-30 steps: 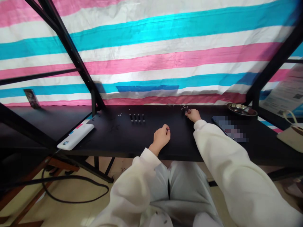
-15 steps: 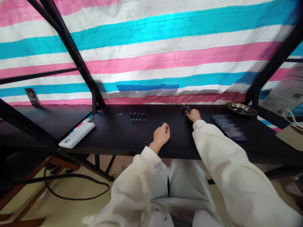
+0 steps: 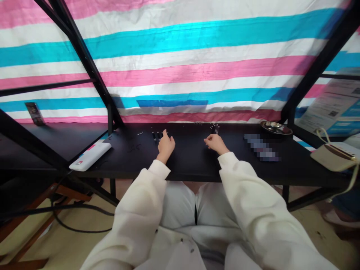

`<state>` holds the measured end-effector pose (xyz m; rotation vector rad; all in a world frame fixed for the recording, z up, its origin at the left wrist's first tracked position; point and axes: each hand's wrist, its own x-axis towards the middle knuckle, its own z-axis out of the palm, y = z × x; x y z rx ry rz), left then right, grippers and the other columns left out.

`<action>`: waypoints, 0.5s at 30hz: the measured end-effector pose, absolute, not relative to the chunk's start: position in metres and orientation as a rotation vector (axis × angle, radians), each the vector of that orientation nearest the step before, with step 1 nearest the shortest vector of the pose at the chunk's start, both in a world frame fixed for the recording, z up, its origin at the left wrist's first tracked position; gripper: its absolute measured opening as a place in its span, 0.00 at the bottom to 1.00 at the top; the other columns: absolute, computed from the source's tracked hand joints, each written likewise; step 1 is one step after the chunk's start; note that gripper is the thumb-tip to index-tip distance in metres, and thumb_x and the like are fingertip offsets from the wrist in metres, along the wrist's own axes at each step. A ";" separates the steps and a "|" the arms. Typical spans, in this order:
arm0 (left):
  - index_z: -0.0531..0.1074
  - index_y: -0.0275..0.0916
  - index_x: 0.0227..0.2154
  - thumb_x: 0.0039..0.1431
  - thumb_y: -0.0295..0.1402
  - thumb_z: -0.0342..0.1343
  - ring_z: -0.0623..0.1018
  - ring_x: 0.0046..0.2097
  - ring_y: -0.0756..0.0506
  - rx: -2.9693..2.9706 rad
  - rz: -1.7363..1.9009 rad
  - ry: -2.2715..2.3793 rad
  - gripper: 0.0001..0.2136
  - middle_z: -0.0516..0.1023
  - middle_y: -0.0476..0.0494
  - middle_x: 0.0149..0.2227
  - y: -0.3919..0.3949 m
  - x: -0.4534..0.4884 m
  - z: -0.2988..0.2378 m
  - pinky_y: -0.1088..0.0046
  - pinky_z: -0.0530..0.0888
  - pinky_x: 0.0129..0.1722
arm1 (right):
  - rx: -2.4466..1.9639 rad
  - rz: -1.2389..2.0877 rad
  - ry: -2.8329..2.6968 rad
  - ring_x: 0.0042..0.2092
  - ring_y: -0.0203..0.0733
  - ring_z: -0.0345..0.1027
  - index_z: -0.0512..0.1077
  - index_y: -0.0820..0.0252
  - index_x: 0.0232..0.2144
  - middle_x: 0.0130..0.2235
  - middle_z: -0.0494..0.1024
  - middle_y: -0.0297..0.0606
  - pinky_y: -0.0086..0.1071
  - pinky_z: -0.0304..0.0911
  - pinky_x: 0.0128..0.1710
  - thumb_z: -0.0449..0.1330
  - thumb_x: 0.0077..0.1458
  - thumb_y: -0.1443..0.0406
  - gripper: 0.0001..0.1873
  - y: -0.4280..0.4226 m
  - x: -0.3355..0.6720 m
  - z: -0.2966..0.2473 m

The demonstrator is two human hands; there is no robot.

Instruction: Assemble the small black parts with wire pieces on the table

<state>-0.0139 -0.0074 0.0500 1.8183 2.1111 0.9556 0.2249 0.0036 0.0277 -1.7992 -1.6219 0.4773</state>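
My left hand [image 3: 166,144] reaches over a row of small dark cylinders with grey ends [image 3: 154,136], index finger stretched forward and thumb apart. It covers part of that row, and whether it touches any cylinder is hidden. My right hand [image 3: 216,143] is closed in a pinch above the black tabletop [image 3: 191,157], fingers pointing left. What sits between those fingertips, if anything, is too small to name. Just behind the right hand stand a few more small dark cylinders [image 3: 216,129].
A white power bank-like block [image 3: 90,156] lies at the left edge. To the right are a blurred-out phone-like slab [image 3: 261,148], a shiny metal dish [image 3: 276,128] and a beige bag [image 3: 332,156]. Thin bits of wire [image 3: 140,133] lie on the table; black frame posts [image 3: 84,60] flank it.
My left hand has moved left and forward to the cylinder row, its fingers unfolding. My right hand has drawn left, away from the cylinders at the right, and stays pinched.
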 end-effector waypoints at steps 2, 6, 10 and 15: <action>0.51 0.34 0.60 0.58 0.33 0.48 0.75 0.46 0.35 1.827 0.879 2.160 0.27 0.75 0.28 0.42 -0.001 -0.021 0.053 0.60 0.67 0.44 | -1.625 0.535 -1.545 0.26 0.35 0.69 0.70 0.59 0.25 0.27 0.77 0.38 0.29 0.64 0.31 0.57 0.49 0.61 0.08 -0.004 0.212 0.026; 0.53 0.35 0.59 0.58 0.33 0.47 0.74 0.46 0.33 1.925 0.756 2.190 0.25 0.73 0.26 0.44 0.010 -0.026 0.054 0.59 0.68 0.43 | -1.288 0.566 -1.398 0.25 0.36 0.68 0.69 0.60 0.29 0.27 0.76 0.37 0.30 0.64 0.28 0.54 0.50 0.55 0.14 -0.012 0.193 0.019; 0.64 0.35 0.49 0.59 0.32 0.46 0.75 0.46 0.35 1.986 0.751 2.196 0.16 0.73 0.27 0.43 0.019 -0.027 0.049 0.61 0.68 0.43 | -1.225 0.549 -1.401 0.27 0.37 0.67 0.69 0.59 0.29 0.27 0.75 0.37 0.30 0.64 0.28 0.54 0.50 0.52 0.16 -0.016 0.189 0.013; 0.68 0.36 0.38 0.58 0.30 0.47 0.76 0.36 0.45 1.873 1.107 1.904 0.08 0.76 0.36 0.36 0.022 -0.012 0.040 0.71 0.70 0.35 | -1.194 0.652 -1.398 0.22 0.33 0.63 0.68 0.59 0.29 0.26 0.73 0.34 0.29 0.62 0.24 0.55 0.48 0.52 0.16 -0.017 0.189 0.011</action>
